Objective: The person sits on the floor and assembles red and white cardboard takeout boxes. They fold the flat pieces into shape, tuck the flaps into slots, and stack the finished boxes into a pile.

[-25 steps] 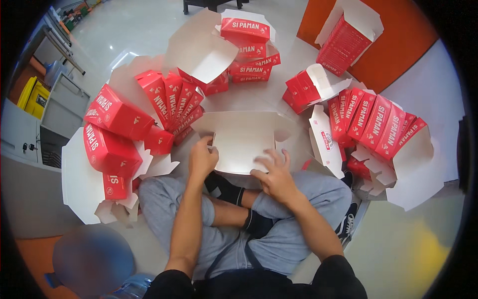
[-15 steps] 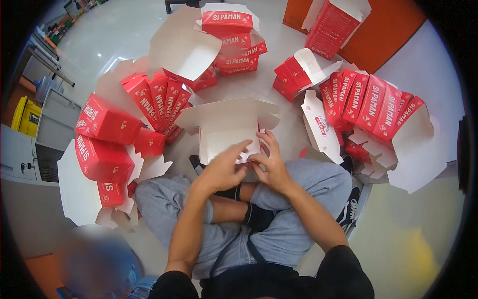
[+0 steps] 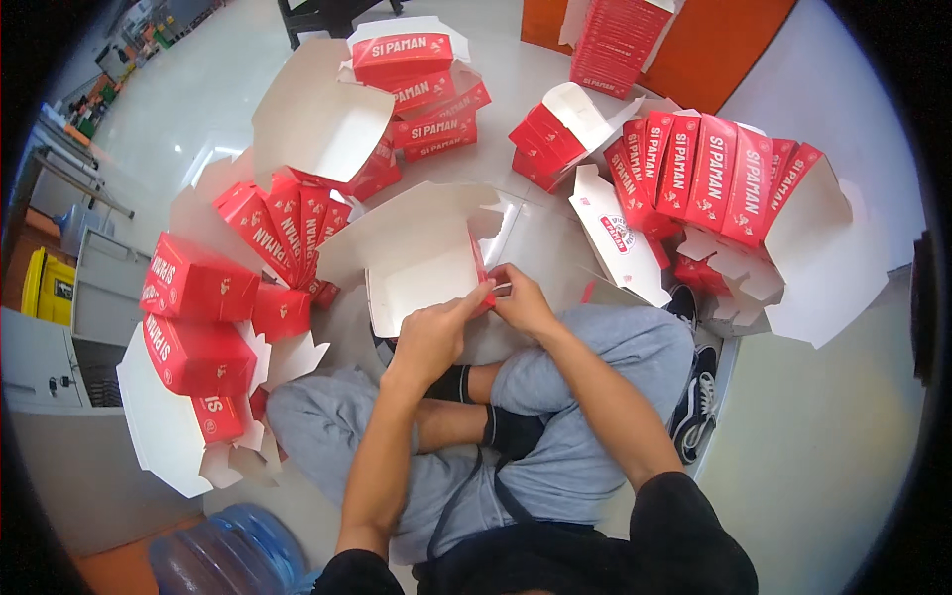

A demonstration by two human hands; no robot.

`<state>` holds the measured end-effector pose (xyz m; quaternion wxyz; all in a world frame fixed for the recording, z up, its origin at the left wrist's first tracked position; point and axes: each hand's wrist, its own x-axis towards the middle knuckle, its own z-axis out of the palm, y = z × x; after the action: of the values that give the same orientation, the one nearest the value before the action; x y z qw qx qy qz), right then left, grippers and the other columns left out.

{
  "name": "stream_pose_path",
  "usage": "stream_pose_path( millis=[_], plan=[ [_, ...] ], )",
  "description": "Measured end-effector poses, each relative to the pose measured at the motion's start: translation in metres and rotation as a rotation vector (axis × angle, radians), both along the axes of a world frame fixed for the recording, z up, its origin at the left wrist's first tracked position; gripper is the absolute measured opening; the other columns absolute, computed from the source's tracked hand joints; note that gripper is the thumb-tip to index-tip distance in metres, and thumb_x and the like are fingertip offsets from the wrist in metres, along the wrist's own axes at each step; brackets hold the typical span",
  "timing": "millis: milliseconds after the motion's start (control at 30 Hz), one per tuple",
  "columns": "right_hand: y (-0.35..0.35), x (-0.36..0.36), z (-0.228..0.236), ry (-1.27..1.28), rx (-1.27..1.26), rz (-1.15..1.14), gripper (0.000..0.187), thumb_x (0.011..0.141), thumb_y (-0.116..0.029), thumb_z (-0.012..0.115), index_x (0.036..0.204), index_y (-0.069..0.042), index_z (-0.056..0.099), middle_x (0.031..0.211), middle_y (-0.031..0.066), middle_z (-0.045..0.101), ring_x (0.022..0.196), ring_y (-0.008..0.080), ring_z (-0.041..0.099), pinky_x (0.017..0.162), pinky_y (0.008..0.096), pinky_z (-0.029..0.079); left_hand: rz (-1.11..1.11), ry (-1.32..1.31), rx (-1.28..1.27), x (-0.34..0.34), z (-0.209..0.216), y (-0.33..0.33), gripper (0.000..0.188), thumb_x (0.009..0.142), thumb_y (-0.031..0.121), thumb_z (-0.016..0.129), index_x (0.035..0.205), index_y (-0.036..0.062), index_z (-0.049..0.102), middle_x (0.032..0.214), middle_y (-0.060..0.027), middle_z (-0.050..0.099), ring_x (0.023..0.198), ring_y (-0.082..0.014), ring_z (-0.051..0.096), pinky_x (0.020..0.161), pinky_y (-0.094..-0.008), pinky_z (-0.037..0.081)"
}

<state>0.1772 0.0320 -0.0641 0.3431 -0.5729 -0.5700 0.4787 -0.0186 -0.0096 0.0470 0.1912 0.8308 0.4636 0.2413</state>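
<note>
In front of my crossed legs is a part-folded cardboard food box [image 3: 415, 281], white inside and red outside, its lid flap standing up at the far side. My left hand [image 3: 434, 335] grips the near wall, fingers closed, with the thumb reaching to the near right corner. At that same corner my right hand [image 3: 523, 305] pinches the red side wall and its flap between closed fingers. The fingertips of both hands nearly meet there, and my left hand partly hides the near wall.
Folded red boxes stand stacked at left [image 3: 203, 352], a fanned row [image 3: 283, 233] beside them. More lie at far centre [image 3: 431, 124] and right [image 3: 729, 183]. A tall pile of flat red cartons [image 3: 620, 50] stands far right. A blue water jug [image 3: 233, 555] sits lower left.
The box has turned and shifted slightly left, its right side wall now showing red. Both hands have closed together at its near right corner. The whole view has shifted a little.
</note>
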Motion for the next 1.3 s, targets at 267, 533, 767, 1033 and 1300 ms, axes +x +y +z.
stream_pose_path(
  millis=[267,533,767,1033,1300],
  plan=[
    [0.005,0.006,0.004,0.122,-0.24,-0.089,0.033,0.079,-0.013,0.077,0.108,0.001,0.069,0.098,0.0163,0.075,0.091,0.0264,0.074,0.079,0.0368,0.058,-0.041,0.203,0.049,0.009,-0.008,0.007,0.035,0.092,0.013,0.063,0.127,0.0164,0.062,0.092,-0.0103,0.074,0.072,-0.0335,0.071,0.061,-0.0455,0.056],
    [0.004,0.008,0.007,0.174,-0.309,-0.133,0.033,0.077,-0.015,0.079,0.104,0.001,0.069,0.092,0.0146,0.074,0.084,0.0249,0.074,0.073,0.0366,0.059,-0.092,0.343,0.15,0.011,-0.023,0.004,0.032,0.089,0.012,0.064,0.121,0.0161,0.063,0.091,-0.0075,0.074,0.071,-0.0289,0.073,0.058,-0.0425,0.057],
    [0.0,0.005,0.008,0.07,-0.206,-0.136,0.03,0.077,-0.009,0.077,0.103,0.002,0.067,0.088,0.0127,0.071,0.077,0.0218,0.072,0.069,0.0342,0.06,-0.145,0.452,0.124,0.021,-0.019,0.0,0.038,0.08,0.008,0.065,0.117,0.0141,0.06,0.094,-0.007,0.071,0.073,-0.0287,0.072,0.06,-0.042,0.057],
    [-0.009,-0.003,0.019,-0.148,0.011,-0.147,0.031,0.073,-0.014,0.076,0.099,0.0,0.069,0.094,0.0169,0.074,0.084,0.0306,0.073,0.08,0.0393,0.057,-0.299,0.586,-0.106,0.02,-0.012,0.002,0.03,0.082,0.014,0.07,0.11,0.0092,0.061,0.088,-0.0114,0.073,0.078,-0.0322,0.074,0.065,-0.044,0.058],
    [-0.011,-0.003,0.037,-0.21,0.061,-0.105,0.034,0.075,-0.014,0.072,0.104,0.002,0.067,0.096,0.0264,0.072,0.094,0.0457,0.069,0.084,0.052,0.055,0.243,0.01,-0.179,0.036,0.003,0.028,0.032,0.097,0.031,0.063,0.103,-0.0007,0.064,0.099,-0.021,0.073,0.095,-0.0394,0.072,0.083,-0.0509,0.055]
  ],
)
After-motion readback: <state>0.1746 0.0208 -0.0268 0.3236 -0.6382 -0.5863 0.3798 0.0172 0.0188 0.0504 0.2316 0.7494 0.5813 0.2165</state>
